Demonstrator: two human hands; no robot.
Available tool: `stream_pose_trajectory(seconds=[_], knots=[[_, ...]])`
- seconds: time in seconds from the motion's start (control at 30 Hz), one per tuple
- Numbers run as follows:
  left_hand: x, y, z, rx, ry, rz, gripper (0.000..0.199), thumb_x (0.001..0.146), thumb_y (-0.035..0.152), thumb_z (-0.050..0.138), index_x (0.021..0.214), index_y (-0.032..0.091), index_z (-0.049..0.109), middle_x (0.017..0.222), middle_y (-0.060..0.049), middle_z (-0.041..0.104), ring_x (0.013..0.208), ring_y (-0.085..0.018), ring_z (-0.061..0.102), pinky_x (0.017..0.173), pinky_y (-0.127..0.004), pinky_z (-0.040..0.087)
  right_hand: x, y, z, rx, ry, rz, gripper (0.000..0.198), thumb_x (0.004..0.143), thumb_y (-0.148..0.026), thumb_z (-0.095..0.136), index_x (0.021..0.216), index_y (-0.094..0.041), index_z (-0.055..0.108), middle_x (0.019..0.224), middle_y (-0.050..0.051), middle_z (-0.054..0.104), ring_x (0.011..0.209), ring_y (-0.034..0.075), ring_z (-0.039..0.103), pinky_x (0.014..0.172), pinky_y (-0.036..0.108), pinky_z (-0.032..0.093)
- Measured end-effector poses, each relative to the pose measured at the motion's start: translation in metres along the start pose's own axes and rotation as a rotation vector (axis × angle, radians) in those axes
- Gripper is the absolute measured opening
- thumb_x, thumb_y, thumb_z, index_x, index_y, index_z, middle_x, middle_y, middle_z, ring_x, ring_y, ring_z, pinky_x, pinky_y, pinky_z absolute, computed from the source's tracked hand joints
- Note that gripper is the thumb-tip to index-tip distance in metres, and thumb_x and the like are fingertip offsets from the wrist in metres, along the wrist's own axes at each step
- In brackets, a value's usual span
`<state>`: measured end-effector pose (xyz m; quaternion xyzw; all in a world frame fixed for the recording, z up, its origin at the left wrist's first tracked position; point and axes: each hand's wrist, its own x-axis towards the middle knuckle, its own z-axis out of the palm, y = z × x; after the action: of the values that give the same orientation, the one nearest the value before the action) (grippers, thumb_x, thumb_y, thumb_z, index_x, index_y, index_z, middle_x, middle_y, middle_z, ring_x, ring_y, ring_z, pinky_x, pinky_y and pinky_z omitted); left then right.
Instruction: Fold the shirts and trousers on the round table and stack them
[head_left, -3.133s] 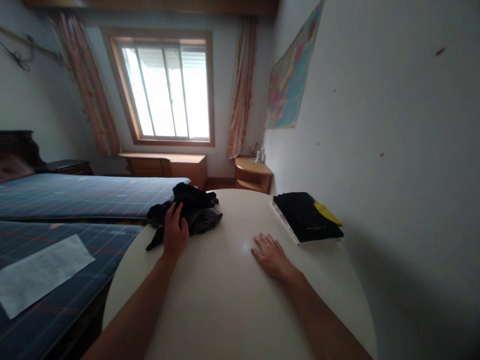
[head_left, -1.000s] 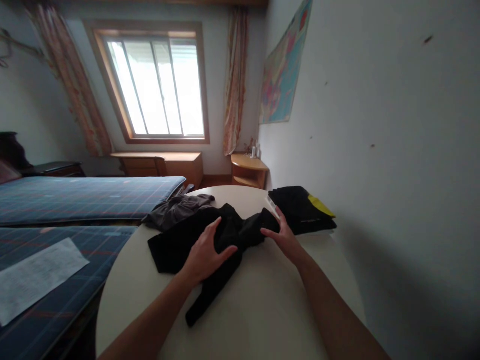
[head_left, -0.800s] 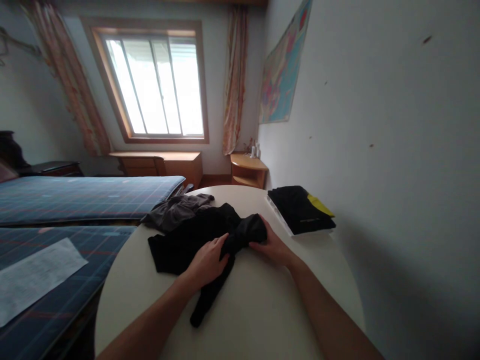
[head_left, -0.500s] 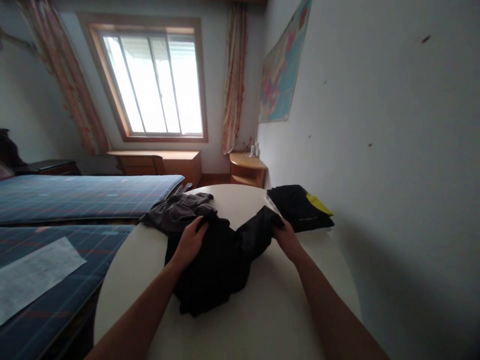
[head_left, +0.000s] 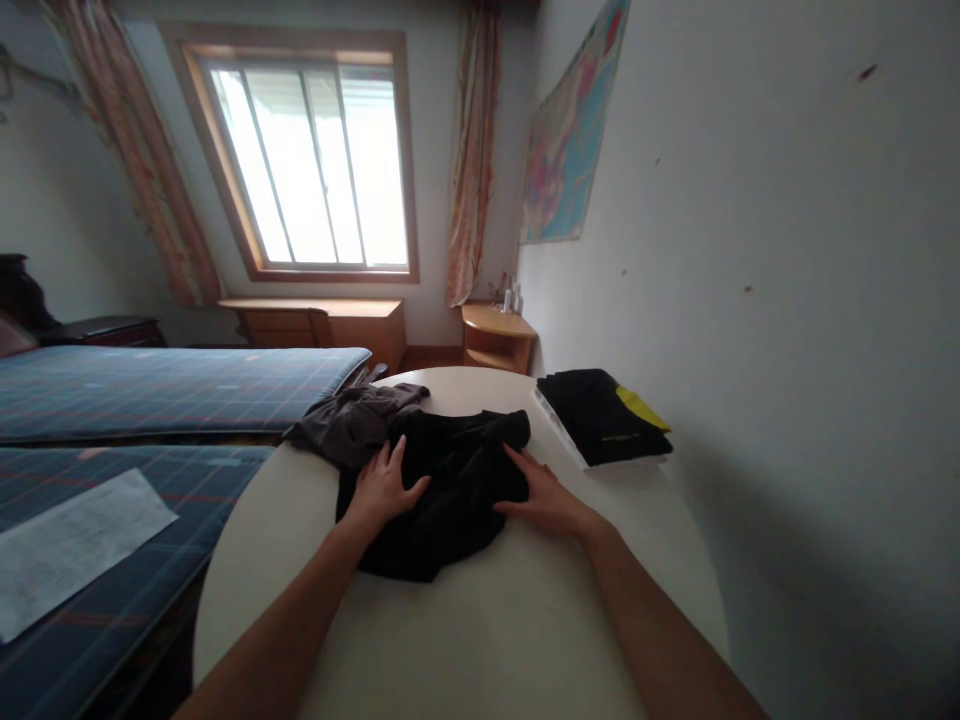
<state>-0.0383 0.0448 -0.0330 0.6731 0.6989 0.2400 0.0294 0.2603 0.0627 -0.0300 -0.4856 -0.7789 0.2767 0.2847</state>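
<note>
A black garment [head_left: 450,500] lies crumpled on the round white table [head_left: 495,650]; its exact kind does not show. My left hand [head_left: 384,490] rests on its left side with fingers spread. At its right edge, my right hand [head_left: 546,497] touches the cloth with thumb and fingers apart. A dark grey garment [head_left: 356,420] is heaped beyond my left hand, partly against the black one. Farther right sits a folded stack of black clothing [head_left: 600,415] with a yellow patch, on something thin and white.
Left of the table are beds with blue plaid mattresses [head_left: 187,390], one bearing a paper sheet [head_left: 82,545]. A white wall [head_left: 787,400] runs along the right. Behind stand a wooden desk [head_left: 360,310] and a corner shelf [head_left: 499,322].
The right part of the black garment, held up before, now lies lower on the table. Both hands have let go of their grip and opened on the cloth, the right one moving left and down.
</note>
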Motion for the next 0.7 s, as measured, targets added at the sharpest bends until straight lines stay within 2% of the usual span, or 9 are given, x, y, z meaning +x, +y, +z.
stream_pose_trajectory(seconds=[0.13, 0.27, 0.37, 0.43, 0.5, 0.53, 0.63, 0.7], knots=[[0.0, -0.004, -0.011, 0.02, -0.029, -0.151, 0.081, 0.09, 0.061, 0.048, 0.153, 0.012, 0.031, 0.144, -0.024, 0.048, 0.13, -0.039, 0.051, 0.106, -0.05, 0.038, -0.002, -0.015, -0.001, -0.05, -0.04, -0.039, 0.061, 0.066, -0.028, 0.08, 0.126, -0.022, 0.066, 0.137, 0.012, 0.058, 0.125, 0.032, 0.055, 0.111, 0.049, 0.037], [0.005, -0.014, -0.018, 0.049, -0.027, -0.24, 0.08, 0.09, 0.064, 0.043, 0.151, 0.012, 0.035, 0.142, -0.026, 0.049, 0.128, -0.042, 0.051, 0.105, -0.053, 0.037, -0.003, -0.027, -0.008, -0.059, -0.066, -0.081, 0.038, 0.069, -0.015, 0.066, 0.106, -0.018, 0.073, 0.112, 0.01, 0.07, 0.101, 0.026, 0.066, 0.095, 0.04, 0.049], [0.006, -0.014, -0.021, 0.047, 0.004, -0.238, 0.076, 0.091, 0.061, 0.045, 0.147, 0.009, 0.04, 0.141, -0.025, 0.05, 0.13, -0.041, 0.05, 0.107, -0.052, 0.035, -0.004, -0.033, -0.017, -0.026, 0.015, -0.071, 0.031, 0.071, -0.018, 0.062, 0.099, -0.019, 0.075, 0.098, 0.006, 0.073, 0.09, 0.023, 0.067, 0.086, 0.037, 0.051], [0.004, -0.006, -0.027, 0.028, 0.069, -0.188, 0.072, 0.092, 0.058, 0.045, 0.143, 0.008, 0.046, 0.14, -0.024, 0.052, 0.129, -0.039, 0.051, 0.108, -0.05, 0.036, -0.003, -0.035, -0.023, 0.026, 0.147, -0.046, 0.028, 0.073, -0.023, 0.06, 0.097, -0.02, 0.075, 0.092, 0.004, 0.074, 0.084, 0.022, 0.066, 0.082, 0.036, 0.051], [-0.004, 0.008, -0.033, -0.036, 0.108, -0.067, 0.066, 0.093, 0.057, 0.044, 0.14, 0.011, 0.05, 0.138, -0.021, 0.055, 0.126, -0.037, 0.054, 0.106, -0.048, 0.038, -0.002, -0.036, -0.027, 0.064, 0.305, -0.013, 0.028, 0.074, -0.028, 0.06, 0.097, -0.02, 0.075, 0.086, 0.004, 0.073, 0.078, 0.021, 0.065, 0.076, 0.034, 0.051], [-0.009, 0.017, -0.034, -0.09, 0.088, 0.014, 0.064, 0.094, 0.057, 0.044, 0.141, 0.013, 0.05, 0.137, -0.019, 0.057, 0.123, -0.035, 0.056, 0.105, -0.047, 0.04, -0.001, -0.036, -0.028, 0.077, 0.378, 0.004, 0.03, 0.075, -0.03, 0.06, 0.099, -0.02, 0.075, 0.084, 0.004, 0.073, 0.074, 0.02, 0.063, 0.072, 0.033, 0.051], [-0.029, 0.041, -0.031, -0.236, -0.164, 0.245, 0.076, 0.087, 0.057, 0.056, 0.152, 0.022, 0.035, 0.132, -0.014, 0.062, 0.116, -0.032, 0.062, 0.099, -0.042, 0.046, 0.0, -0.036, -0.031, 0.121, 0.519, 0.042, 0.036, 0.076, -0.034, 0.06, 0.105, -0.018, 0.074, 0.078, 0.004, 0.071, 0.065, 0.019, 0.059, 0.064, 0.031, 0.048], [-0.039, 0.05, -0.023, -0.198, -0.263, 0.334, 0.087, 0.077, 0.049, 0.071, 0.152, 0.023, 0.036, 0.133, -0.014, 0.062, 0.118, -0.035, 0.06, 0.099, -0.044, 0.046, 0.0, -0.036, -0.032, 0.143, 0.562, 0.052, 0.038, 0.076, -0.035, 0.06, 0.107, -0.017, 0.074, 0.076, 0.005, 0.07, 0.064, 0.019, 0.058, 0.063, 0.031, 0.047]])
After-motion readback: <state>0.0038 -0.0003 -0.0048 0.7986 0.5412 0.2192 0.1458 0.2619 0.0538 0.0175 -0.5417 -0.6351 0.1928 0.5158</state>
